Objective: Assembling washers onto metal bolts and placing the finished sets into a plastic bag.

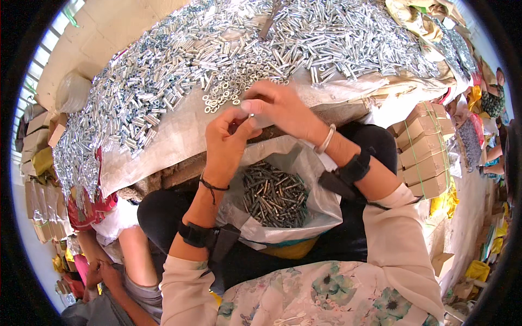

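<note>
Two hands, the left hand (227, 138) and right hand (277, 106), pinched one small washer (250, 116) together at frame centre, above one open bag of bolts (274, 195), below countless sleeves heaped on the table (163, 136).

both hands meet at the centre: the left hand (227, 142) and right hand (277, 106) pinch a small metal piece (250, 116) between their fingertips. at six o'clock from them an open plastic bag (321, 204) holds dark bolts (273, 195). at twelve o'clock, a sheet (163, 142) carries silvery sleeves (179, 70) and washers (222, 98). stacked cartons (427, 152) stand at three o'clock.
</note>
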